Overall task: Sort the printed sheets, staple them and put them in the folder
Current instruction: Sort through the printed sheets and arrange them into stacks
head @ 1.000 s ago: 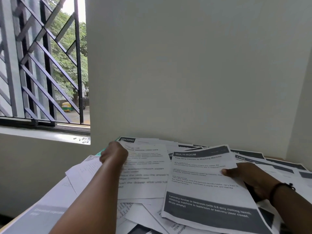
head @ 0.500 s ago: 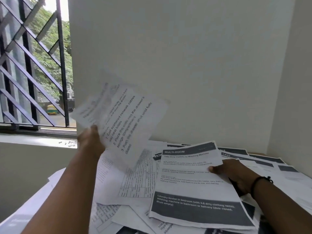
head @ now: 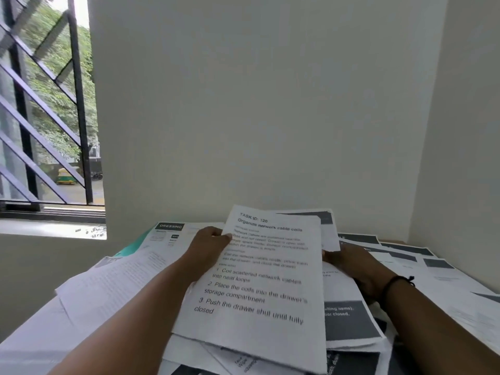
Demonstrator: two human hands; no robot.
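Paper headed "Organize network cable coils" [head: 259, 277] is sitting uppermost in the person's grasp, lying over a second sheet with dark printed bands [head: 349, 318] that is showing just to the right of it. Both are hovering low over the loose spread of printed sheets [head: 108, 282] that is covering the table in front of the hands.

Slipping is the likely trouble from here, as I judge it: the top sheet is being held only at its left edge, so its free lower half is sagging and could slide off the sheet under it or fall back among the unsorted pages, where matching sets would be getting mixed again. Thin paper pinched at one edge is also creasing easily.

The left hand [head: 208, 250] is pinching that left edge, thumb on the printed face and fingers curled behind. The right hand [head: 354, 263] is resting against the right side of the stack, mostly hidden behind the top sheet; its fingers look curled around the banded sheet from beneath, though the grip itself is not fully showing.

Further left of the left hand, a page headed "DRESSING" [head: 169, 234] is lying over a teal folder [head: 132, 247], of which only an edge is peeking out
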